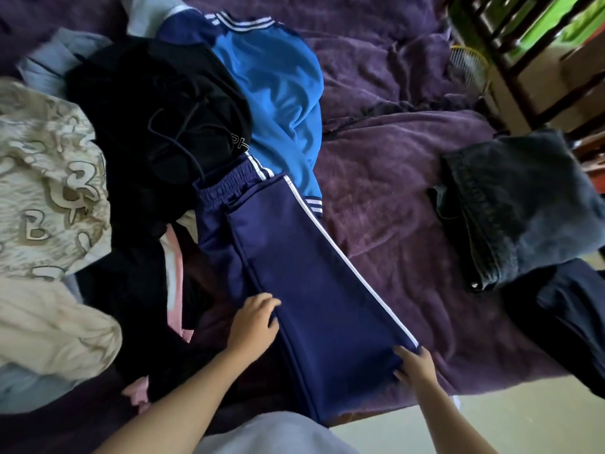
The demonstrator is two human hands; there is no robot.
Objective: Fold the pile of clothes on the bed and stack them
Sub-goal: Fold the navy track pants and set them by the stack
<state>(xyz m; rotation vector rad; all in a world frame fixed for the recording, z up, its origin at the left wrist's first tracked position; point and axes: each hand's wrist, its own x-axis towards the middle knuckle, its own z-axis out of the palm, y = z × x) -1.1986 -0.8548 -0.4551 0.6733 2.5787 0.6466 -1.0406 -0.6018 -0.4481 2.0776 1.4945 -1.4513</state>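
The left hand (253, 319) curls its fingers over the left edge of the navy track pants (294, 257). The right hand (414, 362) pinches the white-striped edge near the lower end. The pants lie flat and lengthwise on the bed's purple blanket (386, 198), their waistband touching the unfolded pile. In that pile are a black hoodie (157, 119), a blue jacket (275, 86) and a beige patterned garment (42, 178). Well apart on the right, folded jeans (520, 204) rest partly on another dark garment (563, 322).
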